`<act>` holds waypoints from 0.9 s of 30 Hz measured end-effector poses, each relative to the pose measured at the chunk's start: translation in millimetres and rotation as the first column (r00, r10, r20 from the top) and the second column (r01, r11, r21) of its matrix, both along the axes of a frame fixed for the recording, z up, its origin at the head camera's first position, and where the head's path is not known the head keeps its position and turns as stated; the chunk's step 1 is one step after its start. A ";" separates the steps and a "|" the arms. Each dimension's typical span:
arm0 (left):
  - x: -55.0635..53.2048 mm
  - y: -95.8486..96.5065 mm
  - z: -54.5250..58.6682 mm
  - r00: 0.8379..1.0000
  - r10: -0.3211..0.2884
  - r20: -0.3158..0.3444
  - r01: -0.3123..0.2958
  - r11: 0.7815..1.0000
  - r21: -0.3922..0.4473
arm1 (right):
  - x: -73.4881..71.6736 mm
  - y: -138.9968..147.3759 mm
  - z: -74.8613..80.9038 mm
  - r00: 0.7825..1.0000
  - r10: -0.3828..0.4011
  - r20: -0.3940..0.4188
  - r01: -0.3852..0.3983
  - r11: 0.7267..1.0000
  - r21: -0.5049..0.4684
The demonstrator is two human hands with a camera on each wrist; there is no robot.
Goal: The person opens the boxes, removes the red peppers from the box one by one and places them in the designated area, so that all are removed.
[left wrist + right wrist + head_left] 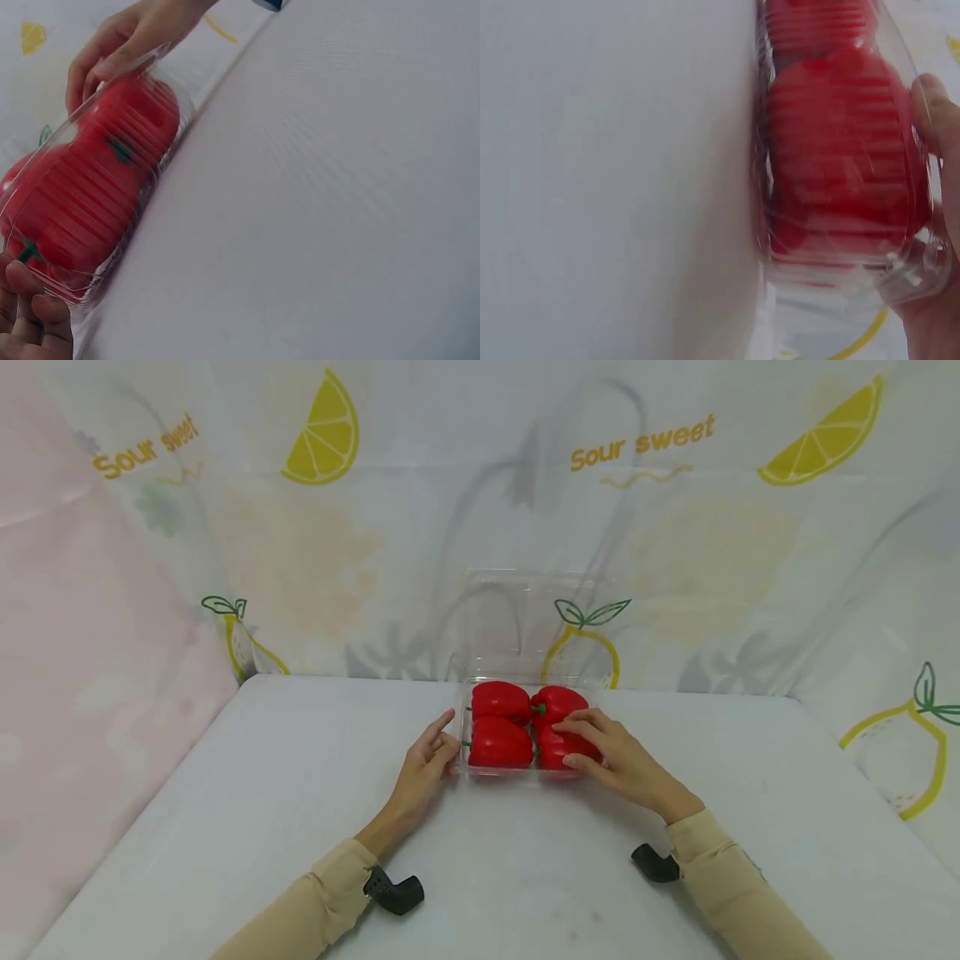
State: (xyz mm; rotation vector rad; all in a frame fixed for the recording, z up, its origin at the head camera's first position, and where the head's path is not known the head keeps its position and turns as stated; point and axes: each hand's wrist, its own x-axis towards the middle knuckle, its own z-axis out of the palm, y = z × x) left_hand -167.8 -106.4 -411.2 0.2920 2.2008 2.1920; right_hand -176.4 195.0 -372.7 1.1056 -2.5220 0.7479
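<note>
Several red bell peppers with green stems sit in two rows inside a clear plastic box. Its transparent lid stands raised at the back. My right hand holds the front right bell pepper, thumb at its near side and fingers over its top. In the right wrist view the thumb reaches over the box rim onto the red skin. At the box's left side is my left hand, index finger extended and the other fingers loosely bent, with fingertips right at the box's corner.
The box stands near the back edge of a white table. Behind it hangs a pale cloth printed with lemons and lettering. Black wrist-worn devices stick out below both sleeves.
</note>
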 end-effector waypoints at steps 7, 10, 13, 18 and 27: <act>-1.6 0.4 0.2 1.000 0.015 -0.006 -0.015 1.000 0.009 | -4.3 -1.9 -1.8 0.999 -0.002 0.045 0.004 0.999 -0.039; -1.1 1.0 0.8 1.000 0.012 0.000 -0.012 1.000 0.017 | -2.9 2.4 1.4 0.991 -0.010 0.130 0.016 0.999 -0.043; -0.2 1.4 1.2 1.000 0.016 0.003 -0.016 1.000 0.020 | -1.6 6.2 3.5 0.986 -0.001 0.167 0.012 0.998 -0.068; 0.5 1.4 1.1 1.000 0.023 0.001 -0.023 1.000 0.012 | -2.4 7.5 1.3 0.992 0.040 0.120 -0.025 0.992 -0.125; 1.0 2.6 1.6 1.000 0.017 0.014 -0.018 1.000 0.016 | -2.3 8.4 0.5 0.983 0.038 0.181 -0.009 0.987 -0.159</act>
